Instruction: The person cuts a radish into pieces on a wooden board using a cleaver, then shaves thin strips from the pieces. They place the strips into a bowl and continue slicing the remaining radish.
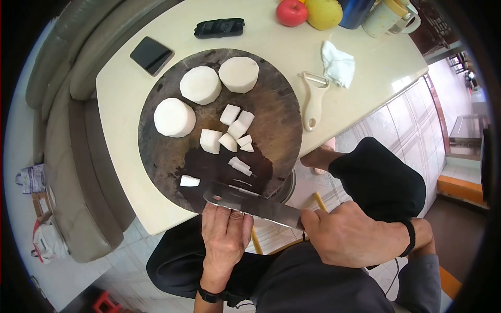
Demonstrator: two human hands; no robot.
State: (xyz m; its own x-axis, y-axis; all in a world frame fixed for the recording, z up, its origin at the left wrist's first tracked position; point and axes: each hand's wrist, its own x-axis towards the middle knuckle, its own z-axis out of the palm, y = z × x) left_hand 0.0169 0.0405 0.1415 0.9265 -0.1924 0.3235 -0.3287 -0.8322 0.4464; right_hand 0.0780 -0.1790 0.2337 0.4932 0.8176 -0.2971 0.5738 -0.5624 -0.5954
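Observation:
My right hand [347, 235] grips the handle of a cleaver-style knife [250, 204], whose blade lies flat over the near edge of the round dark cutting board [276, 115]. My left hand [225, 237] rests with its fingertips under the blade at the board's near rim. On the board lie three thick white radish rounds [201, 85] at the far left. Several smaller white chunks [232, 130] sit in the middle, and a single piece [189, 181] lies near the blade.
A cream peeler [314, 101] lies right of the board beside a crumpled tissue [338, 65]. A phone [151, 55] and a black case [219, 27] sit at the far left. A red apple [291, 12], yellow fruit [324, 13] and a mug [389, 16] stand at the back edge.

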